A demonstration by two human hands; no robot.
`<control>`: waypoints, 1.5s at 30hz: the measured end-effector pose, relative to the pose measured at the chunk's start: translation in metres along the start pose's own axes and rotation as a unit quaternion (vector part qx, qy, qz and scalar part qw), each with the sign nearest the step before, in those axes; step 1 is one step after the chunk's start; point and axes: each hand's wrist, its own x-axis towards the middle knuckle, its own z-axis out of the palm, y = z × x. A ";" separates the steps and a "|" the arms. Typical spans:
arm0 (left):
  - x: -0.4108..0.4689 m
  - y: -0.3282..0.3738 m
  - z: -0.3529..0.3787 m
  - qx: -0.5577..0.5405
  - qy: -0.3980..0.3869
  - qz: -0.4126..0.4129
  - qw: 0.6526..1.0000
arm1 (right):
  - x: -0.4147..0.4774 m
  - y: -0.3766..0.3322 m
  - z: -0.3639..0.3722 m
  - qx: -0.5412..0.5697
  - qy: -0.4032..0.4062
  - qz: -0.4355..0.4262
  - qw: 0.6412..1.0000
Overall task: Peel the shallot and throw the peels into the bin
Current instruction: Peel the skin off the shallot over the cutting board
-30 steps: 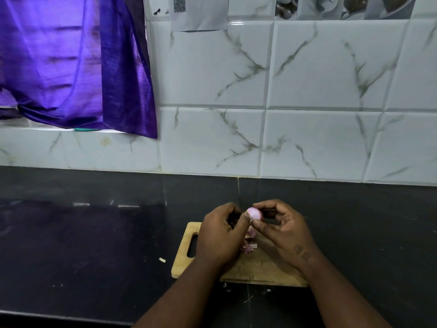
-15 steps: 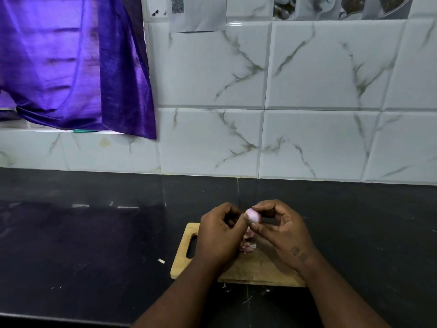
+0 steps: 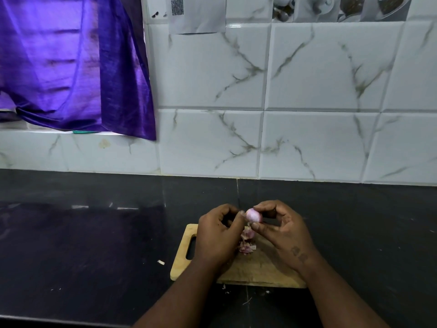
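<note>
A small pink shallot (image 3: 253, 215) is pinched between the thumb and fingers of my right hand (image 3: 282, 230), a little above the wooden cutting board (image 3: 260, 268). My left hand (image 3: 218, 235) is curled beside it, its thumb tip touching the shallot's left end. A strip of skin dangles below the shallot. Loose pinkish peels (image 3: 247, 245) lie in a small heap on the board between my hands. No bin is in view.
The board lies on a dark stone counter (image 3: 94, 245) against a white marbled tile wall (image 3: 307, 114). A purple cloth (image 3: 71, 62) hangs at the upper left. A small white scrap (image 3: 161, 262) and tiny bits of skin (image 3: 247, 301) lie on the counter near the board.
Both hands have kept their place over the board. The shallot has been turned a little in the fingers and more of its pink flesh shows.
</note>
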 end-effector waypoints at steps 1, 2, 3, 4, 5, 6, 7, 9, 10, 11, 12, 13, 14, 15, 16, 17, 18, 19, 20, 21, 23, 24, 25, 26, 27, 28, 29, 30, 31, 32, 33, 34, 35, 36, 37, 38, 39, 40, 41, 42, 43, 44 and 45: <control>0.000 0.001 0.000 0.003 -0.001 0.004 1.000 | 0.000 0.000 0.000 0.000 -0.002 0.002 1.000; 0.000 0.000 0.000 0.007 -0.001 0.009 1.000 | 0.000 0.000 0.001 0.003 -0.004 0.005 1.000; 0.000 0.000 0.000 0.010 0.001 0.013 1.000 | 0.000 0.001 0.001 0.006 -0.006 0.008 1.000; 0.001 -0.002 0.000 0.010 0.002 0.015 1.000 | 0.000 0.001 0.001 0.008 -0.007 0.010 1.000; 0.001 -0.003 0.000 0.012 0.003 0.015 1.000 | 0.000 0.000 0.001 0.010 -0.008 0.011 1.000; 0.002 -0.004 0.000 0.014 0.003 0.014 1.000 | 0.000 0.000 0.001 0.013 -0.011 0.012 1.000; 0.002 -0.004 0.000 0.017 0.004 0.012 1.000 | -0.001 0.000 0.001 0.017 -0.016 0.011 1.000; 0.003 -0.005 0.000 0.023 0.007 0.006 1.000 | -0.001 -0.001 0.002 0.033 -0.024 0.010 0.999; 0.004 -0.006 0.000 0.028 0.010 0.001 1.000 | -0.001 -0.001 0.001 0.043 -0.026 0.009 0.999; 0.005 -0.008 0.001 0.036 0.011 -0.007 0.999 | 0.000 0.000 0.001 0.053 -0.025 0.010 0.998; 0.006 -0.009 0.001 0.048 0.010 -0.014 0.999 | 0.000 0.000 0.001 0.065 -0.022 0.012 0.998; 0.006 -0.010 0.001 0.064 0.008 -0.021 0.998 | 0.000 -0.001 0.001 0.079 -0.018 0.015 0.997; 0.007 -0.011 0.002 0.083 0.005 -0.026 0.996 | 0.000 -0.001 0.000 0.094 -0.016 0.018 0.995; 0.006 -0.011 0.002 0.103 -0.002 -0.030 0.994 | 0.001 -0.001 0.000 0.108 -0.013 0.022 0.994; 0.006 -0.010 0.002 0.124 -0.010 -0.034 0.992 | 0.001 -0.001 -0.001 0.120 -0.011 0.027 0.992; 0.005 -0.010 0.002 0.140 -0.018 -0.037 0.989 | 0.001 -0.001 -0.001 0.127 -0.008 0.033 0.991; 0.005 -0.008 0.002 0.147 -0.024 -0.038 0.988 | 0.002 -0.001 -0.002 0.128 -0.008 0.040 0.991; 0.005 -0.007 0.002 0.147 -0.025 -0.035 0.988 | 0.003 0.000 -0.003 0.122 -0.013 0.045 0.991; 0.004 -0.006 0.001 0.144 -0.022 -0.025 0.989 | 0.003 0.001 -0.003 0.110 -0.021 0.049 0.992; 0.004 -0.006 0.000 0.140 -0.015 -0.011 0.990 | 0.003 0.001 -0.003 0.097 -0.027 0.052 0.994; 0.003 -0.005 0.000 0.113 0.002 0.007 0.994 | 0.003 0.002 -0.002 0.068 -0.026 0.050 0.996; 0.002 -0.005 0.000 0.093 0.003 0.011 0.996 | 0.003 0.002 -0.001 0.058 -0.020 0.049 0.997; 0.001 -0.004 0.001 0.078 -0.001 0.014 0.997 | 0.003 0.002 -0.001 0.055 -0.015 0.050 0.997; 0.000 -0.004 0.001 0.070 -0.007 0.018 0.997 | 0.004 0.002 -0.001 0.059 -0.013 0.052 0.997; -0.001 -0.003 0.001 0.065 -0.014 0.019 0.998 | 0.003 0.002 -0.001 0.064 -0.015 0.053 0.996; -0.002 -0.001 0.001 0.061 -0.018 0.018 0.998 | 0.003 0.003 0.000 0.067 -0.016 0.054 0.996; -0.001 0.000 0.000 0.056 -0.021 0.015 0.998 | 0.003 0.003 0.000 0.068 -0.018 0.057 0.996; -0.001 0.000 0.000 0.050 -0.021 0.014 0.998 | 0.003 0.003 0.000 0.069 -0.020 0.060 0.996; -0.001 0.002 -0.001 0.043 -0.022 0.014 0.999 | 0.003 0.003 0.000 0.075 -0.021 0.065 0.995; -0.002 0.003 -0.001 0.035 -0.025 0.014 0.999 | 0.003 0.004 0.000 0.080 -0.021 0.069 0.994; -0.003 0.004 0.000 0.025 -0.027 0.016 0.999 | 0.003 0.004 0.000 0.082 -0.019 0.070 0.994; -0.003 0.005 0.000 0.017 -0.028 0.017 0.999 | 0.003 0.004 0.000 0.082 -0.015 0.069 0.994; -0.004 0.006 -0.001 0.012 -0.027 0.020 0.999 | 0.003 0.004 0.000 0.082 -0.012 0.067 0.994; -0.004 0.005 -0.001 0.008 -0.024 0.023 0.999 | 0.002 0.003 0.000 0.085 -0.009 0.065 0.994; -0.003 0.005 -0.001 0.006 -0.018 0.026 0.999 | 0.002 0.003 0.000 0.089 -0.007 0.064 0.994; -0.002 0.003 -0.002 0.007 -0.009 0.027 1.000 | 0.001 0.002 0.001 0.091 -0.005 0.063 0.994; -0.001 0.002 -0.002 0.010 -0.001 0.027 1.000 | 0.001 0.001 0.000 0.089 -0.005 0.062 0.994; -0.001 0.001 -0.002 0.015 0.005 0.028 0.999 | 0.001 0.001 0.000 0.086 -0.004 0.060 0.994; -0.001 0.000 -0.001 0.016 0.005 0.032 0.999 | 0.001 0.000 0.000 0.083 -0.004 0.058 0.995; -0.001 0.000 -0.001 0.015 0.000 0.034 0.999 | 0.001 0.000 -0.001 0.082 -0.003 0.057 0.995; -0.001 0.000 0.000 0.010 -0.008 0.035 0.999 | 0.002 0.000 -0.001 0.079 -0.002 0.057 0.995; -0.001 0.000 0.000 0.003 -0.015 0.035 0.999 | 0.002 0.000 -0.002 0.073 -0.003 0.057 0.996; -0.002 -0.001 -0.001 -0.005 -0.021 0.034 0.999 | 0.002 0.001 -0.002 0.066 -0.006 0.055 0.996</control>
